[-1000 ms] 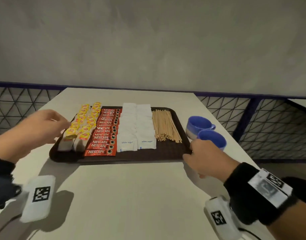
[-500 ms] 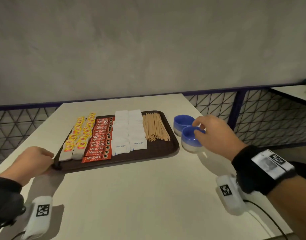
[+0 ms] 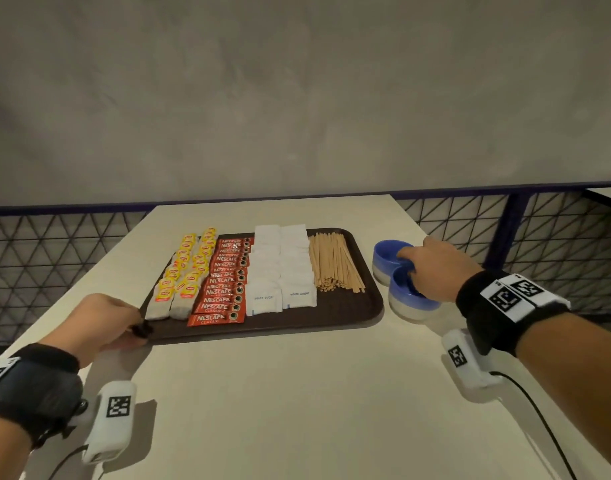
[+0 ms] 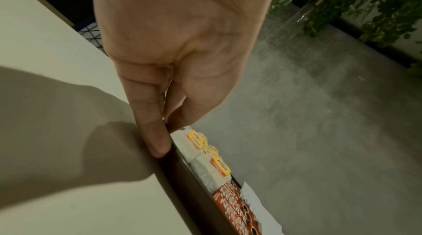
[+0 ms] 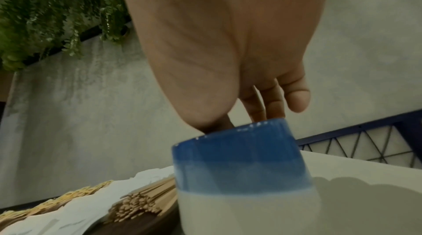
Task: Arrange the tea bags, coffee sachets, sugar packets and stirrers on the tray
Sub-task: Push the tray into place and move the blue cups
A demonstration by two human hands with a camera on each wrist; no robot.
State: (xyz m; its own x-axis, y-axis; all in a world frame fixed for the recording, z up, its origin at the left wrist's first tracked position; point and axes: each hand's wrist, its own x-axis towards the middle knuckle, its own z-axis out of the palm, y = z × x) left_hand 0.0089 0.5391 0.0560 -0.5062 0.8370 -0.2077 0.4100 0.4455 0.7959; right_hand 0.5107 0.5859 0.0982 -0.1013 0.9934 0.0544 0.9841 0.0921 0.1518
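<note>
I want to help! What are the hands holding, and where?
Left hand pinches the tray at its near-left rim; right hand grips both cups by their touching rims.

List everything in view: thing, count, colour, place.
tray: one, dark brown, on the table
tea bags: two rows, white with yellow tags, tray's left end
coffee sachets: one overlapping column, red, right of the tea bags
sugar packets: two columns, white, right of the sachets
stirrers: one bundle, light wood, tray's right end
cups: two, blue over white, touching, on the table right of the tray
table: one, cream
left hand: pinches the tray's near left corner
right hand: fingers reach into both cups, gripping their rims
</note>
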